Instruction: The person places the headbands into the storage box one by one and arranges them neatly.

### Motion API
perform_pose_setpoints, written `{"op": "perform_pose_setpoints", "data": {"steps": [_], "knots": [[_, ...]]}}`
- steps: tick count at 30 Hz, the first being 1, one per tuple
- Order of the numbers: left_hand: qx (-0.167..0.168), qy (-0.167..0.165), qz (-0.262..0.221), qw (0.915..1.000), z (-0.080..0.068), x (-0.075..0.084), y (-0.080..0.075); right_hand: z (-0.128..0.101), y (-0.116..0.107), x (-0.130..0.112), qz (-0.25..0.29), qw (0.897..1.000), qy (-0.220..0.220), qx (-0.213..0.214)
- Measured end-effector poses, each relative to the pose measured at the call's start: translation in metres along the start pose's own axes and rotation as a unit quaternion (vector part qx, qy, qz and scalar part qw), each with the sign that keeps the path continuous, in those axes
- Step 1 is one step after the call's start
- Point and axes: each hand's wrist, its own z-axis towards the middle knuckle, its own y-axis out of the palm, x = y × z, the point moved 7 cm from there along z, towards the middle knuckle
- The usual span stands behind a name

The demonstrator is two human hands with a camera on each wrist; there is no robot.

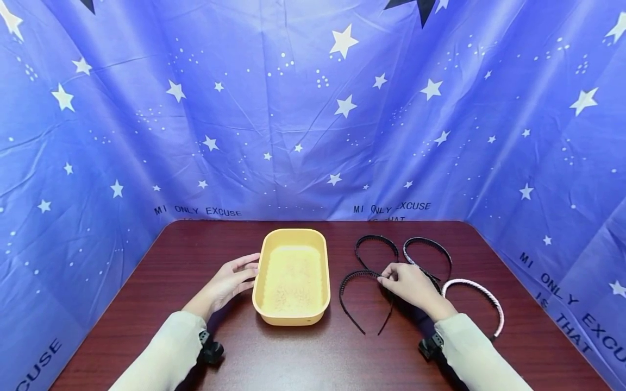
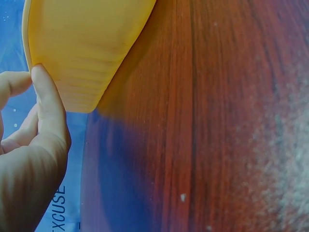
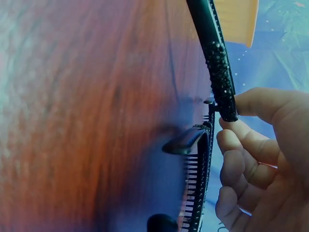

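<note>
A yellow rectangular tub [image 1: 293, 320] stands mid-table. My left hand [image 1: 227, 282] touches its left side, thumb and fingers at the outer wall and rim, also in the left wrist view. My right hand [image 1: 411, 283] pinches the near black headband [image 1: 343, 293] between thumb and index finger. In the right wrist view this band [image 3: 219, 63] has sparkly beads near the fingertips. Another black headband [image 1: 375, 237] lies behind it, and a dark headband with a patterned edge [image 1: 430, 241] to its right. A pale pink headband [image 1: 489, 290] is beside my right wrist, partly hidden by it.
The dark red wooden table [image 1: 235, 358] has rounded far corners. A blue star-printed cloth [image 1: 274, 125] hangs close behind it and along both sides. Black wrist cameras [image 1: 211, 348] are strapped near both sleeves. A dark toothed headband [image 3: 193, 193] sits close beside my right fingers.
</note>
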Motion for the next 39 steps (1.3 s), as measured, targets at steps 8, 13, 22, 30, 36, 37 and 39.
{"op": "perform_pose_setpoints", "data": {"steps": [8,13,22,30,36,37,39], "knots": [[0.007,-0.004,-0.002,1.0,0.001,0.0,0.0,0.0,-0.001,-0.001,0.037,0.999,-0.015,-0.005],[0.004,-0.005,-0.001,1.0,0.001,0.001,0.0,-0.002,-0.003,-0.004,0.049,0.998,-0.021,-0.017],[0.002,-0.003,0.0,1.0,0.0,0.0,-0.001,-0.003,-0.004,-0.01,0.084,0.995,-0.025,-0.042],[-0.003,-0.001,-0.001,1.0,0.001,0.0,0.0,-0.002,-0.006,-0.007,0.083,0.995,-0.017,-0.044],[-0.001,0.0,0.0,1.0,0.0,-0.001,0.0,0.0,-0.012,-0.009,0.087,0.995,-0.023,-0.04],[-0.001,0.0,-0.001,1.0,0.0,-0.001,0.0,0.001,-0.013,-0.01,0.089,0.995,-0.024,-0.04],[-0.003,0.002,-0.003,1.0,0.0,-0.001,0.0,0.002,-0.015,-0.011,0.092,0.995,-0.024,-0.039]]}}
